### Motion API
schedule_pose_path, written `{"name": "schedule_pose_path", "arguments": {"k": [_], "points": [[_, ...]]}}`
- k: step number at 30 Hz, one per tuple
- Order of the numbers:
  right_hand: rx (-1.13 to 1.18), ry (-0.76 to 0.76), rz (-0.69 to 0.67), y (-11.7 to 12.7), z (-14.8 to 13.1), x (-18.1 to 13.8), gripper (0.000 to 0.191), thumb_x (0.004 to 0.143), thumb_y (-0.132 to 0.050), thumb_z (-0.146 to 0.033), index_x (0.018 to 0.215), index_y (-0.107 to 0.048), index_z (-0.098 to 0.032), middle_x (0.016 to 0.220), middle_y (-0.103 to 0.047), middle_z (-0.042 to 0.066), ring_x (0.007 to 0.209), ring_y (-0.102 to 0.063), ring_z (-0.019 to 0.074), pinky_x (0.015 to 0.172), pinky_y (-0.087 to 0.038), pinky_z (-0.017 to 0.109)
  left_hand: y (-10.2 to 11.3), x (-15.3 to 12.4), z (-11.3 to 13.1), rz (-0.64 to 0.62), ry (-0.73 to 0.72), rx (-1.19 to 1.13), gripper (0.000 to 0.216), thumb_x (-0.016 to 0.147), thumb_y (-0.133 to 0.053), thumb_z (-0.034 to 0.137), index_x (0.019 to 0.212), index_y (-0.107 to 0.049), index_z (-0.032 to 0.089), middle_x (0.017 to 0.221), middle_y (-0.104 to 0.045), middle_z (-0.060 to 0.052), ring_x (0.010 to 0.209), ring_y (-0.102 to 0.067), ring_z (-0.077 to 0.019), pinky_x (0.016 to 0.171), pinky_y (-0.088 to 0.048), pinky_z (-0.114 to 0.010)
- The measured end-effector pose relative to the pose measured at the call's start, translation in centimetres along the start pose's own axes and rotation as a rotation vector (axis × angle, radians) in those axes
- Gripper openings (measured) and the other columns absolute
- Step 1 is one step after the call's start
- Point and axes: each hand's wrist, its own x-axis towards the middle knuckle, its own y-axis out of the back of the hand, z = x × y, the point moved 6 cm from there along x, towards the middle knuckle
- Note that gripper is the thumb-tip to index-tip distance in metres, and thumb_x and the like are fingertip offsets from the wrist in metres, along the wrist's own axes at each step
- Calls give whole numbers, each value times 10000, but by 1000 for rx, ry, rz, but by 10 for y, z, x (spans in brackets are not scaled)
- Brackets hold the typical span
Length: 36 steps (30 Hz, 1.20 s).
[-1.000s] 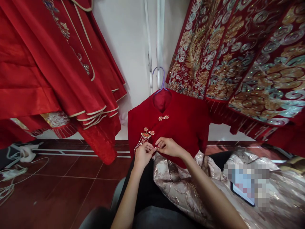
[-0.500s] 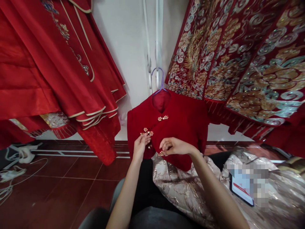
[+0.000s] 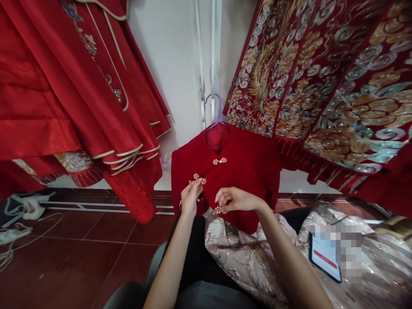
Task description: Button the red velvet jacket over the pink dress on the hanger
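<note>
A short red jacket hangs by its collar from a purple wire hanger. A gold flower clasp with a pearl lies across its chest, and the lower front hangs apart. At the left front edge, my left hand has its fingers pinched at a second flower clasp. My right hand is curled at the edge of the right front flap, just above a lower flower clasp. Its fingertips are closed on that edge; their exact grip is partly hidden.
Red garments with pale trim hang on the left, and a sequined embroidered skirt on the right. Shiny pale brocade covers my lap, with a phone on it. White cables lie on the tiled floor.
My left hand has shifted slightly at the clasp, and a bit more of the lower left clasp shows. The right hand is nearly unmoved. The phone's screen looks slightly different.
</note>
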Motion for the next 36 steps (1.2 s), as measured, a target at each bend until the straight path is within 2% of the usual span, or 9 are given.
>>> {"name": "schedule_pose_path", "arguments": {"k": [6,8,11,18,23,27,30,32,36], "points": [[-8,-17,-3,-1,0,0,309,619,-741,-165,891,-596,-145,786,-632,-2,736,-606,108,756,-494,276,0,5,-4,80,-72,154,264,761,-644,332,910,-691,120,954,-730,-106,861,-688,-174,751,-540,-280],[4,-10,-8,0,-2,-2,307,614,-738,-153,885,-592,-144,783,-635,-3,734,-610,105,753,-496,269,-8,4,-5,24,-35,216,284,773,-625,370,901,-685,123,915,-730,-97,793,-687,-167,669,-534,-261],[30,-42,-58,3,-3,-11,307,611,-729,-150,883,-587,-143,753,-646,-5,709,-624,110,714,-506,266,-31,-1,4,-168,-53,388,333,774,-620,429,894,-682,125,861,-717,-92,707,-666,-164,574,-507,-249],[0,-126,-122,14,-10,-38,304,601,-759,-180,855,-596,-142,790,-669,15,707,-636,111,683,-502,244,-88,-16,70,-337,-759,1072,286,855,-554,297,1128,-611,233,1050,-611,-65,850,-596,-164,717,-494,-272],[-7,-117,-132,17,-16,-49,295,624,-772,-202,850,-592,-143,768,-663,12,713,-632,110,685,-493,236,-120,-9,85,-419,-941,1458,198,877,-512,287,1014,-629,207,975,-555,-95,975,-506,-248,720,-471,-318],[7,-76,-94,25,-19,-52,367,667,-763,-273,961,-582,-146,842,-685,45,765,-655,138,738,-510,283,-136,-7,94,-563,-1066,1503,131,846,-541,257,912,-627,182,976,-567,-91,988,-499,-250,915,-402,-418],[-17,-13,38,36,-24,-50,388,731,-714,-339,1032,-560,-150,871,-688,62,813,-655,159,791,-516,333,-140,-9,98,-715,-1094,1434,121,836,-520,240,885,-621,195,899,-591,-61,976,-517,-229,1068,-260,-481],[-79,70,229,44,-31,-46,332,765,-678,-373,991,-571,-156,897,-681,68,862,-647,168,852,-505,356,-138,-8,101,-755,-1032,1347,109,818,-526,245,847,-627,213,819,-594,-42,927,-533,-216,1110,-207,-493],[-228,355,925,56,-63,-44,249,828,-595,-401,941,-559,-183,1056,-634,104,1033,-600,198,1003,-434,390,-134,-4,102,-793,-936,1171,83,774,-566,239,805,-643,239,780,-600,-27,859,-558,-200,1133,-197,-488]]}}
